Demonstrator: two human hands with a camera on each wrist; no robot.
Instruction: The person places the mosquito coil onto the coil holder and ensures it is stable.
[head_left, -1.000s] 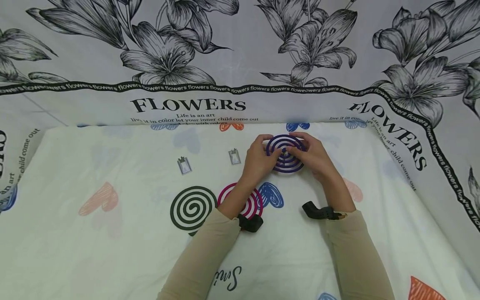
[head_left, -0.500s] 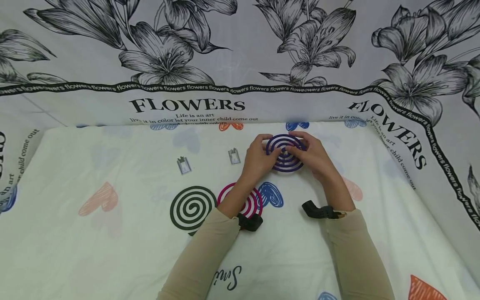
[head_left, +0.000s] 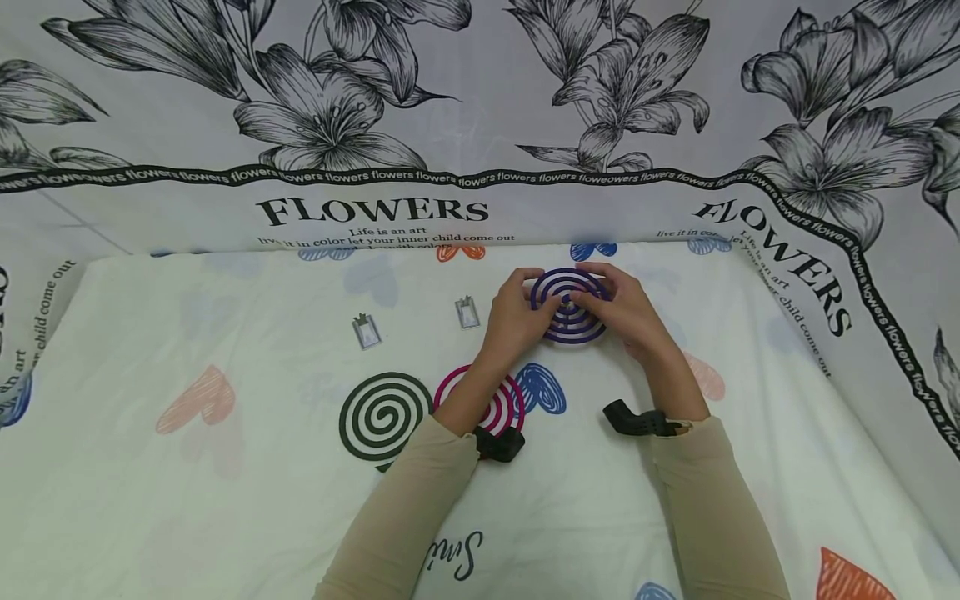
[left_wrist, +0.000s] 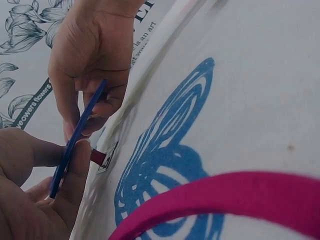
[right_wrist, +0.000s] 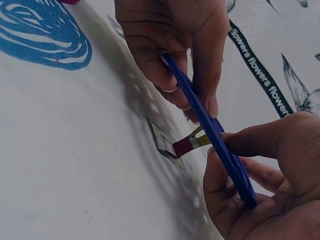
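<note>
Both hands hold a dark blue mosquito coil (head_left: 576, 341) by its rim, thumbs meeting near its centre. My left hand (head_left: 516, 318) grips its left side and my right hand (head_left: 632, 315) its right side. In the right wrist view the blue coil (right_wrist: 212, 131) appears edge-on, tilted and raised off the cloth. A small metal coil stand (right_wrist: 184, 146), with a reddish tab and forked yellowish tip, reaches the coil's middle from below; whether it is fixed there I cannot tell. The left wrist view shows the same stand (left_wrist: 98, 156) beneath the coil (left_wrist: 76, 136).
A dark green coil (head_left: 386, 414) and a magenta coil (head_left: 519, 400), partly under the left forearm, lie on the heart-printed cloth (head_left: 247, 500). Farther back are two small metal stands, one on the left (head_left: 367, 332) and one nearer the hands (head_left: 467, 312). A flower-printed sheet (head_left: 615, 208) rises behind.
</note>
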